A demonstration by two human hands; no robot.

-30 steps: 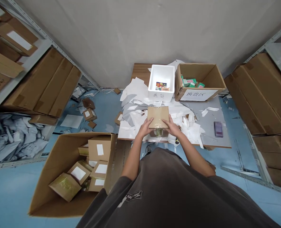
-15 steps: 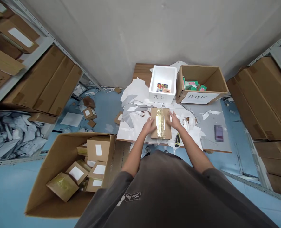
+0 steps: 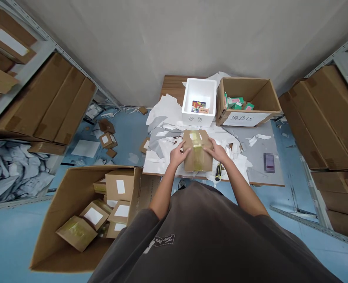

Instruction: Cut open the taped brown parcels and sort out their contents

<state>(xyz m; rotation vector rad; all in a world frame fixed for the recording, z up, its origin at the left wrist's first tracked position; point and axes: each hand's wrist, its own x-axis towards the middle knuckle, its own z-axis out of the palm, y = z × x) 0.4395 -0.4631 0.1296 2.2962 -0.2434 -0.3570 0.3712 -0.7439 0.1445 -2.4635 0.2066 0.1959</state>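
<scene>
A small brown cardboard parcel [image 3: 196, 156] with clear tape and white labels on top lies on the table [image 3: 262, 177], among torn white paper. My left hand [image 3: 178, 154] grips its left edge, fingers curled over the top. My right hand [image 3: 217, 151] holds its right side with the fingers on the top face. A black and yellow utility knife [image 3: 218, 171] lies just right of the parcel, near the table's front edge.
Behind the parcel stand a white foam box [image 3: 200, 101] and an open labelled carton [image 3: 244, 101] holding small green packs. A large floor carton [image 3: 85, 212] with several small parcels sits at my lower left. Shelves of brown boxes line both sides.
The parcel was turned from its plain face to its taped face and laid flat. My hands opened beside it, then closed on its two sides again.
</scene>
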